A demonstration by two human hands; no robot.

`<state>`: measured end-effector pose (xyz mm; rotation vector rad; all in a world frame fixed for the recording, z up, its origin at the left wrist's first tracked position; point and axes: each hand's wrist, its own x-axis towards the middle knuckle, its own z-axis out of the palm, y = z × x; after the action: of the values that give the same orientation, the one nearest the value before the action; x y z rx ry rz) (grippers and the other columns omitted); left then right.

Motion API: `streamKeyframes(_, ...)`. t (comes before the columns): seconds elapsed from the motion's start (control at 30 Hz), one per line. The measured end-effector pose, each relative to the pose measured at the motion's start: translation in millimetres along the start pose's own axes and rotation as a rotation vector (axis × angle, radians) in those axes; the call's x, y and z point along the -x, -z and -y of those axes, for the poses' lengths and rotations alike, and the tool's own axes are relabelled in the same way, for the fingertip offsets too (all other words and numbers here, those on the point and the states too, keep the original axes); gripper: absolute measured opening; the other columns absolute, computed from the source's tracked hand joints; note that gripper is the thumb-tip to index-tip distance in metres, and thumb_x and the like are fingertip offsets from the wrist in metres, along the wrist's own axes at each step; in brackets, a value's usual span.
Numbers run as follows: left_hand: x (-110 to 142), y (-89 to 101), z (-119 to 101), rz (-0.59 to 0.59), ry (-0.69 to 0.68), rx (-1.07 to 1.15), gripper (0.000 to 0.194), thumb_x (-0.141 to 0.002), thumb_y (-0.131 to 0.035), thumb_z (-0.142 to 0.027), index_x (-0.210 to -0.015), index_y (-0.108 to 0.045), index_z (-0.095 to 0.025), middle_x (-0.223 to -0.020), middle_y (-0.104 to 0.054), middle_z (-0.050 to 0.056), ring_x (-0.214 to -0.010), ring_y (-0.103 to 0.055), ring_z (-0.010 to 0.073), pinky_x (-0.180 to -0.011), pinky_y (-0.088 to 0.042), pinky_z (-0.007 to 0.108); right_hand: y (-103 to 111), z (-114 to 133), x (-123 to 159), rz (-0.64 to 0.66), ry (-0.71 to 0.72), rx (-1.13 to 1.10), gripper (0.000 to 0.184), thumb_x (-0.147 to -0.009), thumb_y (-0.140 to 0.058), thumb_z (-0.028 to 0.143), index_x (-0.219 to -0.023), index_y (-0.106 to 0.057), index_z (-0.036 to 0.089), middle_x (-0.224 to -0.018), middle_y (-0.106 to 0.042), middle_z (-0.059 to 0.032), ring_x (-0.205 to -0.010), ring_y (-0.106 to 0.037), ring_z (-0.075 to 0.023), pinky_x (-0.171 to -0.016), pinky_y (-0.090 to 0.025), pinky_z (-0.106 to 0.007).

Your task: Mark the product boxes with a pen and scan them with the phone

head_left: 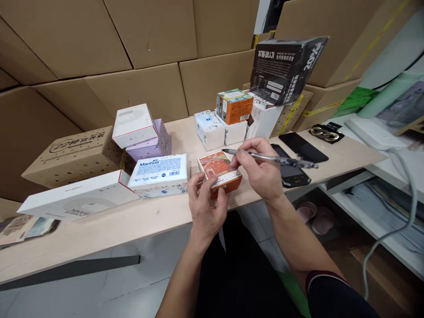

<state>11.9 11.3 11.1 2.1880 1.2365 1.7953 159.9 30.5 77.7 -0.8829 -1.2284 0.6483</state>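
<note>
Though white-edged, an orange box [218, 167]

1. A pale wooden counter [139, 221] runs from lower left to right of the frame.
2. Far left: banknotes [28, 227], a long white box [96, 196], a brown carton [69, 154] behind it.
3. Left of centre: a white tissue pack [162, 174], a purple box [160, 141] behind.
4. Upper centre: two small floral packs [209, 130] and a tall white box [265, 121].
5. Right: two black phones [303, 148] and a black card [335, 125] bearing a gold chain [326, 133].
</note>
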Motion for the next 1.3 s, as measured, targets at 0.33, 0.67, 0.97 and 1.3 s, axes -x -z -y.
streamKeyframes(0.33,1,-1.2,3,0.037,0.003,0.021,0.025,-0.089,-0.062,-0.013,-0.113,-0.064,-0.021,-0.125,-0.062,0.011,-0.119,-0.062,0.0231,-0.105,-0.05,0.045,-6,-14,-11,0.106,-0.199,0.041,0.014,-0.088,-0.056,0.033,-0.087,-0.062,0.02,-0.064,-0.062,0.0035,-0.05,-0.051,-0.0085,-0.049,-0.041,-0.023)
streamKeyframes(0.67,0,-0.7,0,0.038,0.022,-0.004,0.02,-0.09,-0.063,-0.018,-0.11,-0.064,-0.022,-0.124,-0.062,0.01,-0.118,-0.063,0.0231,-0.104,-0.051,0.044,-16,-18,-10,0.054,-0.004,0.31,0.015,-0.087,-0.056,0.028,-0.073,-0.054,0.022,-0.058,-0.053,0.0057,-0.053,-0.047,-0.0096,-0.055,-0.038,-0.025)
streamKeyframes(0.97,0,-0.6,0,0.038,0.022,-0.004,0.021,-0.089,-0.063,-0.016,-0.11,-0.064,-0.021,-0.124,-0.062,0.011,-0.118,-0.061,0.0233,-0.104,-0.05,0.042,-17,-18,-11,0.132,-0.013,0.413,0.015,-0.086,-0.059,0.029,-0.073,-0.057,0.022,-0.061,-0.059,0.0034,-0.06,-0.055,-0.0129,-0.059,-0.042,-0.025)
streamKeyframes(1.3,0,-1.4,1,0.03,0.013,-0.008,0.022,-0.089,-0.064,-0.016,-0.111,-0.064,-0.021,-0.124,-0.062,0.011,-0.118,-0.061,0.0231,-0.104,-0.05,0.042,-18,-17,-11,0.177,-0.021,0.426,0.016,-0.087,-0.059,0.029,-0.073,-0.058,0.021,-0.063,-0.062,0.0037,-0.06,-0.056,-0.012,-0.062,-0.042,-0.025)
